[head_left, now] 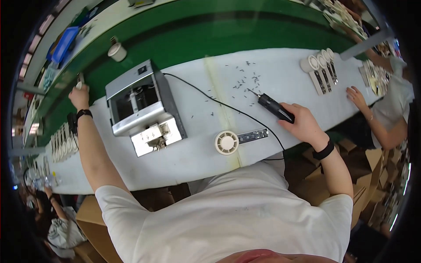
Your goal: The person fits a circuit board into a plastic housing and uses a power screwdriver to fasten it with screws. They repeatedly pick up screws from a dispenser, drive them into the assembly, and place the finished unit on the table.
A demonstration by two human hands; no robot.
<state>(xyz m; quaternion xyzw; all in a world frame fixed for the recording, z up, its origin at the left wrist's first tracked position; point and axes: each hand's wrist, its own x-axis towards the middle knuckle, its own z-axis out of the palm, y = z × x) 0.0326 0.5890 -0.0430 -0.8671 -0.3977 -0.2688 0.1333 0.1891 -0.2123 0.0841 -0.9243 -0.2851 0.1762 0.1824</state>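
Observation:
My left hand [80, 97] reaches to the far left, over the edge of the green belt. Its fingers are closed around a small cream part [79, 86], mostly hidden by them. My right hand [302, 124] grips a black electric screwdriver [276, 108] whose bit points up and left at small dark screws [252, 81] scattered over the white table. Between my hands, close to my body, lies a unit with a round, spoked cream head [227, 142] and a dark circuit board [253, 136]; neither hand touches it.
A grey screw-feeder-like machine [139, 103] stands left of centre, with a black cable [228, 105] crossing the table. Similar cream-headed units [322, 70] stand at the right. Another [117, 51] sits on the green belt [188, 33]. A co-worker's hand [357, 97] rests at far right.

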